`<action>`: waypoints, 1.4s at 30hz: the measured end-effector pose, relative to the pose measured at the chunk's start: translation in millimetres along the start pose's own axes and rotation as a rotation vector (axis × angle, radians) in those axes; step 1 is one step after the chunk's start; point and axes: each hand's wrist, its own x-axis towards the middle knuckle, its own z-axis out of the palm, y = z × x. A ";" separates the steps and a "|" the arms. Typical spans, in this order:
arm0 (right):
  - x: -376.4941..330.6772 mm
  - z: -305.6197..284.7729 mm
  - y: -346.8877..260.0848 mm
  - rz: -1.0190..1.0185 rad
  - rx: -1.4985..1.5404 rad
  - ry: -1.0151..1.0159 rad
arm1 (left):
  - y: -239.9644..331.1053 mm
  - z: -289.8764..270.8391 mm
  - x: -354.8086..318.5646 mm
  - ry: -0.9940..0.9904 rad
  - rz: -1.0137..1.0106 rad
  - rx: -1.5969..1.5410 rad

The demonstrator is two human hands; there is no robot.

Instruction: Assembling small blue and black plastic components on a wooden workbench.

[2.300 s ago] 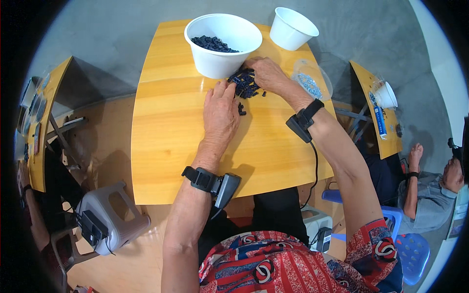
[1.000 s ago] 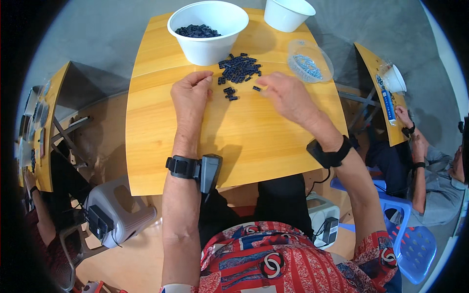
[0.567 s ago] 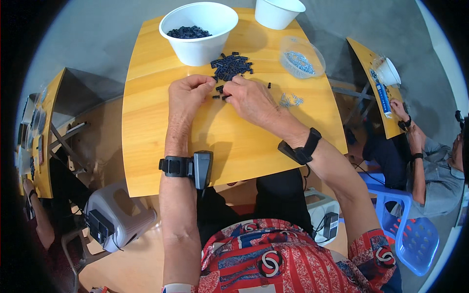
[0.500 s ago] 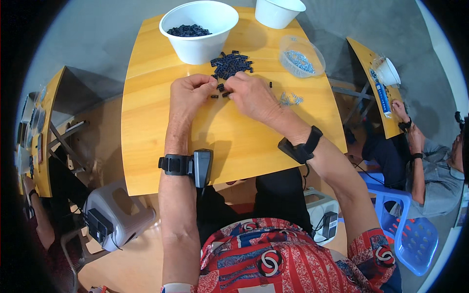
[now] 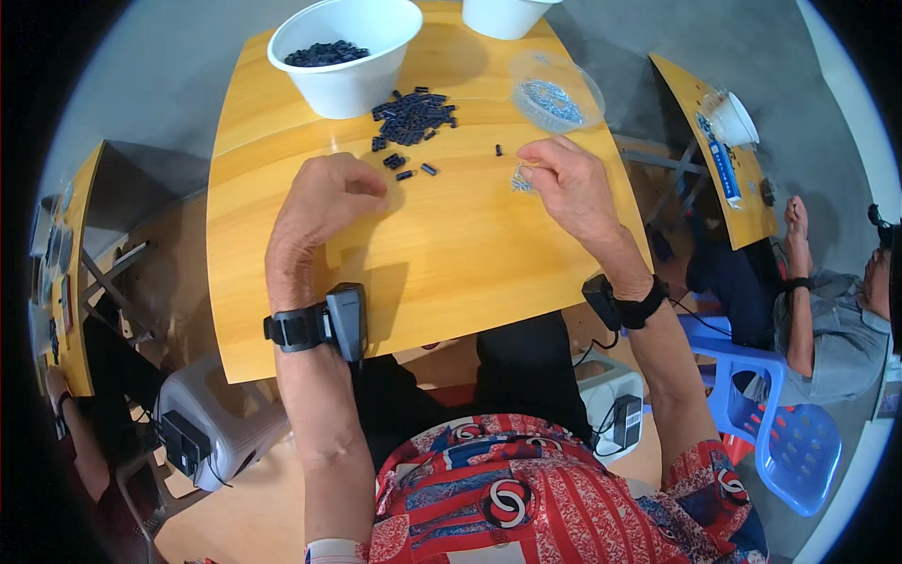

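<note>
My left hand hovers over the table left of the small black parts, its fingers curled together. Whatever it may hold is hidden. At the right, my right hand bends its fingers and thumb over a small heap of silvery screws; what lies between the fingertips does not show clearly. Several loose black cylindrical pieces lie between my hands. Behind them is a bigger pile of black pieces. One single black piece lies left of my right fingertips.
A white tub with black pieces stands at the back left of the wooden table. A clear plastic bowl holds more screws; another white tub is behind. To the right, a person sits beside another table and a blue chair.
My hands have come apart. The right one has moved from the black pieces rightward to the screws, the left one a little left and down. The view has shifted slightly.
</note>
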 end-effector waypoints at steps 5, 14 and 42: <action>-0.9 -4.9 5.4 -0.032 -0.123 0.019 | 5.9 4.1 1.0 -0.003 0.053 0.064; 9.2 4.8 -1.9 -0.057 -0.150 -0.055 | 16.7 42.7 13.2 0.214 0.220 0.177; -9.7 43.8 -27.7 0.007 0.132 -0.202 | 12.1 54.5 9.7 0.273 0.110 -0.401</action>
